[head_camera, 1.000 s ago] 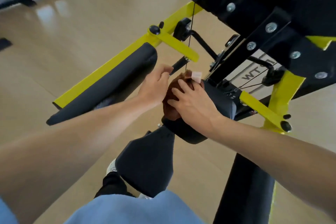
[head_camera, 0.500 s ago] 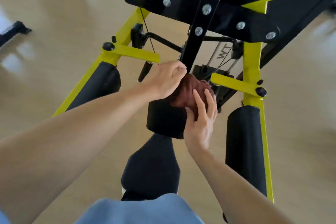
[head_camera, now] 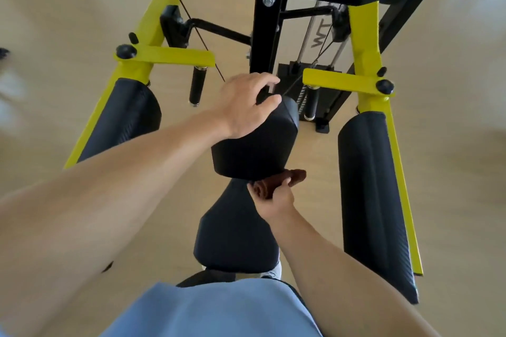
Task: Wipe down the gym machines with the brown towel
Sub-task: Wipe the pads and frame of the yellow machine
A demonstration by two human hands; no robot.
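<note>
Since half a second ago the brown towel (head_camera: 276,182) has come off the far top of the black chest pad (head_camera: 257,142) and dropped to its near bottom edge, and the view has swung so the machine now sits square on. Right hand (head_camera: 275,198) has its grip clamped on the towel, fingers curled round the bunched cloth, pressing it up against the pad's underside, just above the black seat pad (head_camera: 235,235). Towel's rolled up kinda like a sausage, long axis running left to right, with the loose end poking out to the right past the thumb.

Left hand (head_camera: 247,102) is up on the far top of the chest pad, fingers bent over the edge and thumb on the pad's face, gripping it.

Either side are the yellow frame arms (head_camera: 368,44) with long black roller pads (head_camera: 375,200), and black handles (head_camera: 196,85) hanging from the crossbars. Floor (head_camera: 68,35) is light wood.
</note>
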